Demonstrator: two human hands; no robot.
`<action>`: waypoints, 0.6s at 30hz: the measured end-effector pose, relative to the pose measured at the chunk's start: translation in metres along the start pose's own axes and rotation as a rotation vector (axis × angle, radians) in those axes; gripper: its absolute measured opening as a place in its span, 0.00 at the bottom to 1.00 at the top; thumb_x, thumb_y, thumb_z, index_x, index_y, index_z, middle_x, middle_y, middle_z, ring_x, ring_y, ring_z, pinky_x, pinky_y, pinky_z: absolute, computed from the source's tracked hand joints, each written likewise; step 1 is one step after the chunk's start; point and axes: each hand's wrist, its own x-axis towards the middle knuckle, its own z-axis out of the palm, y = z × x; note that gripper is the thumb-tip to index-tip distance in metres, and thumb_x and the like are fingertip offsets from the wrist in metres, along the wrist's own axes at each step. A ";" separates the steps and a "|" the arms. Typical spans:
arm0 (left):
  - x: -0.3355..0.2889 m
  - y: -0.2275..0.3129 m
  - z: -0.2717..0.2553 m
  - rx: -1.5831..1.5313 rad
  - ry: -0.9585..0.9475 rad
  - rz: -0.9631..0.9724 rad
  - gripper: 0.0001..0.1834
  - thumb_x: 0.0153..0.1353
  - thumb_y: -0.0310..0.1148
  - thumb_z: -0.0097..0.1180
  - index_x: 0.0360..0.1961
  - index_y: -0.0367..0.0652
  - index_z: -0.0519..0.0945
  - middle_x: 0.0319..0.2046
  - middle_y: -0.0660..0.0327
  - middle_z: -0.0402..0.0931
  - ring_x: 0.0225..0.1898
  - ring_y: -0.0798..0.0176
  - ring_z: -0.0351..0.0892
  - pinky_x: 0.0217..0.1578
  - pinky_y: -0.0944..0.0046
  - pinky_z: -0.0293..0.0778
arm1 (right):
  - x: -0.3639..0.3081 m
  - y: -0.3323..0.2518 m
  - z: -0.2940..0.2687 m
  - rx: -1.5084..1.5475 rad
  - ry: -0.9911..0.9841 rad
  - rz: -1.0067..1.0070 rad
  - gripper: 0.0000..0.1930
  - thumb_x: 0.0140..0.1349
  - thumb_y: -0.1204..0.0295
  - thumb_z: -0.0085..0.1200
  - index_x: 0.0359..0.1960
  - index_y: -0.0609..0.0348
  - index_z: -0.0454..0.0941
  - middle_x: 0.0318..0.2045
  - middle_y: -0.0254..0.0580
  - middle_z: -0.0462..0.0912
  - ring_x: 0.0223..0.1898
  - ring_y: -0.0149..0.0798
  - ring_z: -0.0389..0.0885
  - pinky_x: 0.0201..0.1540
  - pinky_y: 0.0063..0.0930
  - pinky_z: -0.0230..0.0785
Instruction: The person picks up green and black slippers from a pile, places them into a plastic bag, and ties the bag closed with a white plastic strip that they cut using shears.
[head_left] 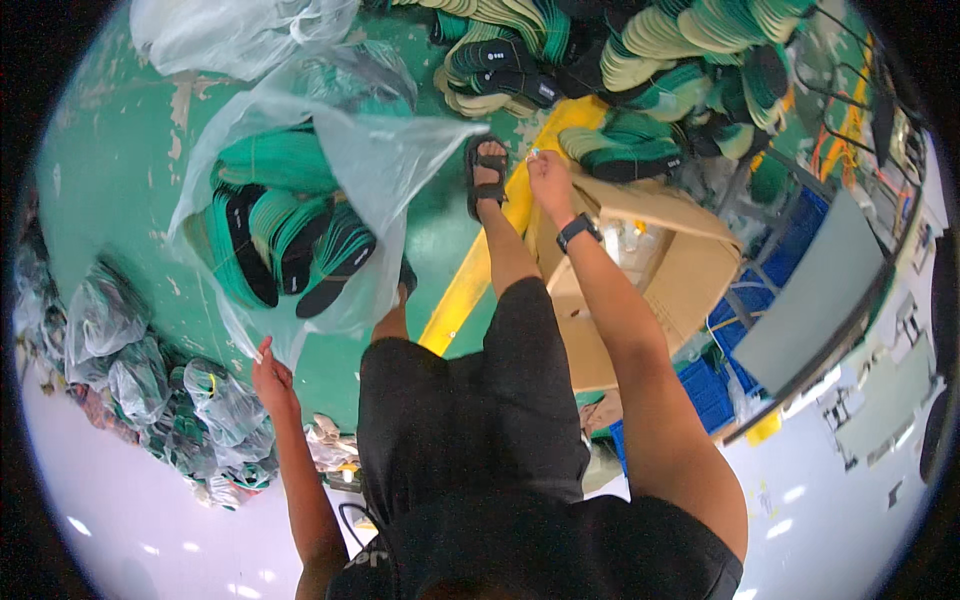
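Observation:
A large clear plastic bag (pixel 385 150) lies spread open on the green floor to the left, one corner pulled out toward my sandalled foot. Inside it are bundles of green and black insoles (pixel 290 240), stacked in curved rows. My left hand (pixel 274 382) is at the bag's near edge, with its fingertips pinched on the thin plastic. Out ahead, beyond the cardboard box, my right hand (pixel 548 182) is closed, a watch on its wrist. A small whitish-blue bit shows at its fingertips, too small to name.
An open cardboard box (pixel 690 255) stands under my right arm. More insole stacks (pixel 690 60) cover the floor at the far right. Filled plastic bags (pixel 140 385) line the left. Blue crates (pixel 705 400) and a grey table (pixel 815 290) stand right. A yellow line (pixel 455 305) crosses the floor.

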 end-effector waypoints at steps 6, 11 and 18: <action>-0.006 -0.020 0.034 0.135 0.144 -0.050 0.13 0.64 0.32 0.46 0.48 0.41 0.75 0.16 0.77 0.53 0.15 0.81 0.51 0.15 0.79 0.48 | 0.178 0.075 0.070 -0.604 -0.082 -0.343 0.26 0.53 0.64 0.50 0.52 0.67 0.67 0.49 0.56 0.71 0.50 0.54 0.68 0.53 0.42 0.62; 0.006 -0.013 0.055 0.182 0.131 -0.058 0.16 0.64 0.31 0.45 0.52 0.37 0.72 0.14 0.75 0.53 0.14 0.81 0.50 0.16 0.77 0.48 | 0.253 0.091 0.071 -0.542 -0.354 -0.033 0.42 0.51 0.38 0.45 0.55 0.66 0.68 0.57 0.57 0.66 0.59 0.58 0.63 0.59 0.45 0.57; -0.006 -0.005 0.071 0.268 0.205 -0.145 0.15 0.65 0.32 0.44 0.50 0.39 0.74 0.16 0.75 0.53 0.17 0.81 0.50 0.18 0.78 0.47 | 0.203 0.092 0.096 -0.403 -0.237 -0.278 0.47 0.43 0.32 0.52 0.47 0.71 0.73 0.45 0.64 0.73 0.51 0.60 0.68 0.56 0.46 0.60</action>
